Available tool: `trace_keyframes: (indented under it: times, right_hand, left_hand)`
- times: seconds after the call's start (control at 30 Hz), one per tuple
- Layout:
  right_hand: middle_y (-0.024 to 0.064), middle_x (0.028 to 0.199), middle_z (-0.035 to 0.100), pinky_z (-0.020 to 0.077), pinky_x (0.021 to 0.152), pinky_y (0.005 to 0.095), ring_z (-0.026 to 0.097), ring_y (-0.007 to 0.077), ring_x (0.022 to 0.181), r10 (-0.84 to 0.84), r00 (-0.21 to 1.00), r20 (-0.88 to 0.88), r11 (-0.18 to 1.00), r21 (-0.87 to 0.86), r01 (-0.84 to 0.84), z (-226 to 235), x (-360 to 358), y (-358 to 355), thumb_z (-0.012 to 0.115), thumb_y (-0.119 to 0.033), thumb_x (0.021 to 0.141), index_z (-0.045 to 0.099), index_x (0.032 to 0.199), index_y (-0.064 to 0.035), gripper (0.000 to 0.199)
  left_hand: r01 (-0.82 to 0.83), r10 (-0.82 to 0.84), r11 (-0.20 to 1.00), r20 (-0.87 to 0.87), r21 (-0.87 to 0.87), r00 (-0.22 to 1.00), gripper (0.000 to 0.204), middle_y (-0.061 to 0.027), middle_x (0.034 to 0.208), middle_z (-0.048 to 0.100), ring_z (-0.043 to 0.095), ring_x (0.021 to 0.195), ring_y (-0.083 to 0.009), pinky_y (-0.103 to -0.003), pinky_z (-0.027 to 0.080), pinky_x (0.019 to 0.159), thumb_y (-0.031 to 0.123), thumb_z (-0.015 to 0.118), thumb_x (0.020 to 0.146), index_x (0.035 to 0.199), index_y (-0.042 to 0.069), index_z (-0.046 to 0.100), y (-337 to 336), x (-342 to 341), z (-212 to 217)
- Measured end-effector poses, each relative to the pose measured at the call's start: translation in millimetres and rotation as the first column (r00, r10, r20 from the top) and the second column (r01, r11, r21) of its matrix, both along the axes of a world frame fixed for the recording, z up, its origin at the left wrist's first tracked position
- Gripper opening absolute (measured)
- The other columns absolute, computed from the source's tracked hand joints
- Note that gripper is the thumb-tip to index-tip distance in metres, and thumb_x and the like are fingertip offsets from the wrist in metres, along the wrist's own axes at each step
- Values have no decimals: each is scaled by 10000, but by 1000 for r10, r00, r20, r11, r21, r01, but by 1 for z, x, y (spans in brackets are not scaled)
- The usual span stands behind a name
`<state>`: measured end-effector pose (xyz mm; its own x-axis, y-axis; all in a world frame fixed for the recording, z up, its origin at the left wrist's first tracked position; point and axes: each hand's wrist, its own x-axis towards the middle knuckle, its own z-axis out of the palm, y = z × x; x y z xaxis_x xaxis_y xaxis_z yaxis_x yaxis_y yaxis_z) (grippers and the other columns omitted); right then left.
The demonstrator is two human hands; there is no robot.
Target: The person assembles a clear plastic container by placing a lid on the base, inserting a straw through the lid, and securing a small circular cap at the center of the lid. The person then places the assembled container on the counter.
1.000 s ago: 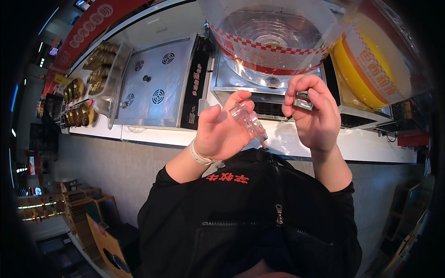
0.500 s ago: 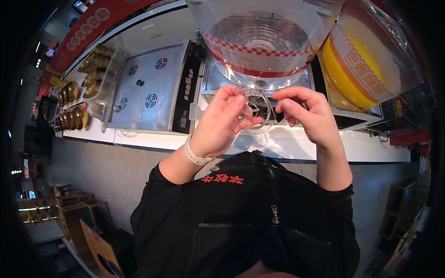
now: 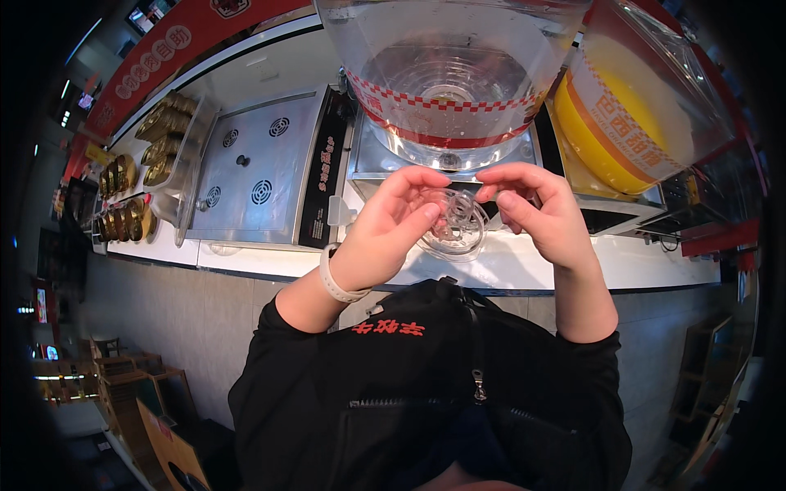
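Observation:
My left hand [image 3: 399, 214] is closed on a clear round plastic piece [image 3: 468, 237], which has a ringed rim and a small raised fitting near its middle. Thumb and fingers grip its left side above the counter's front edge. To the right of the piece, my right hand [image 3: 544, 211] has its fingers curled toward the thumb. Its fingertips are close to the rim, and whatever they pinch, if anything, is too clear and small to make out. Just beyond both hands stands a large clear drink tank [image 3: 458, 151] with a red-and-white checked band.
The tank rests on a metal dispenser base [image 3: 360, 164]. To its right is a tank of yellow drink [image 3: 610, 135]. Left lies a vented steel top [image 3: 254, 164], then a clear bin [image 3: 192, 155] and several gold-coloured packets [image 3: 127, 221]. The white counter [image 3: 270, 255] ends before my body.
The clear plastic piece has tilted and dropped slightly toward me, its rim now lower. Both hands have shifted a little, with my right fingers curled closer together. The view has moved slightly.

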<state>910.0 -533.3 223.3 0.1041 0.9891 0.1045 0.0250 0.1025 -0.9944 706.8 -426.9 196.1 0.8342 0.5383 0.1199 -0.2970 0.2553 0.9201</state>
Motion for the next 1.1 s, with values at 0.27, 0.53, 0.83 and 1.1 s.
trace_keyframes:
  times: [0.27, 0.53, 0.83, 1.1]
  right_hand:
    - [68, 1044, 624, 484, 633, 257, 598, 164, 768, -41, 697, 716, 948, 249, -200, 40, -3, -13, 818, -104, 710, 662, 1143, -78, 461]
    - [101, 974, 628, 504, 597, 333, 638, 251, 737, -245, 347, 905, 882, 357, -308, 106, -9, -7, 791, -79, 720, 627, 1044, -51, 365]
    - [162, 1114, 621, 540, 748, 306, 645, 220, 922, -648, -46, 760, 685, 556, -471, 196, 32, 21, 701, -201, 864, 605, 1176, 17, 393]
    - [4, 836, 545, 422, 520, 186, 515, 49, 585, -412, 524, 746, 908, 385, 165, 197, 92, 112, 545, -133, 986, 550, 981, -26, 108]
  left_hand:
    - [60, -16, 950, -146, 306, 989, 750, -87, 952, 615, 609, 934, -136, -274, 500, 829, -21, 633, 885, 1480, 57, 185, 11, 3, 37]
    - [116, -110, 918, -38, 380, 993, 762, -100, 957, 624, 610, 905, -120, -249, 500, 806, -29, 630, 877, 1486, 39, 177, 29, 14, 98]
    - [-578, 148, 437, 578, 689, 802, 503, -90, 1116, 602, 539, 1076, -217, -342, 372, 961, 364, 567, 914, 1281, 25, 508, 100, 22, 157]
    - [-447, -94, -336, 443, 829, 892, 351, -134, 802, 608, 610, 826, -314, -412, 463, 826, 309, 519, 917, 750, 13, 608, 222, 34, 156]
